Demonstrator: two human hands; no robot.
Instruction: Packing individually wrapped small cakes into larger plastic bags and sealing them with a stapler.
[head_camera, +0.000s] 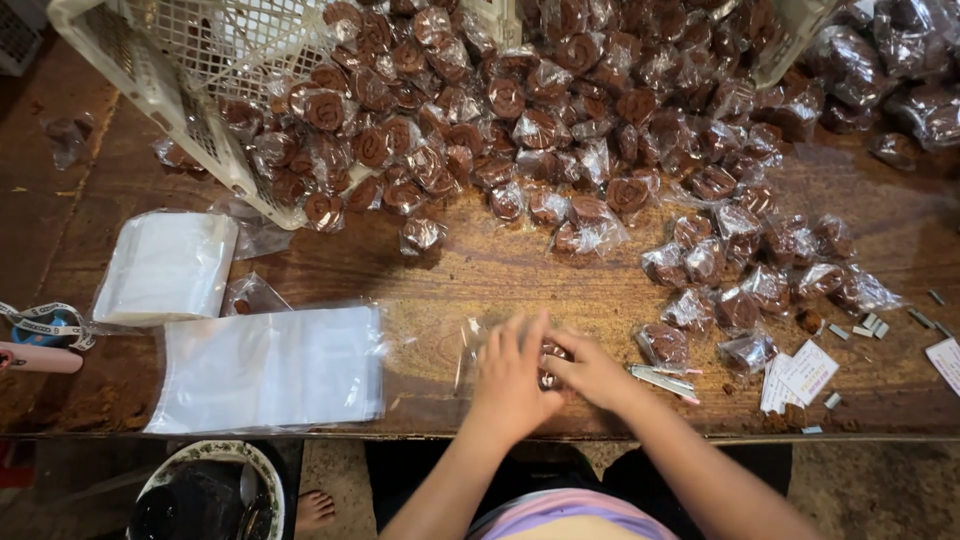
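Head view: both hands (510, 375) (590, 370) close fingers on 1 wrapped brown sweet (549, 362) at lower centre; its slick wrapper could slip free.

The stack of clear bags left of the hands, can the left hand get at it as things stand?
Probably yes: the stack of clear bags lies flat beside the left hand, with only bare table between them.

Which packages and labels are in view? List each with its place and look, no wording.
Flat stack of clear plastic bags: table front, left of the hands; rectangular, glossy.
Smaller white-looking bag stack: far left; rectangular.
Clear-wrapped brown spiral sweets: heaped across the table's back, spilling from a white plastic mesh basket.
White paper slips: right of the hands; small rectangles.
Left hand and right hand: together over one small clear wrapper.
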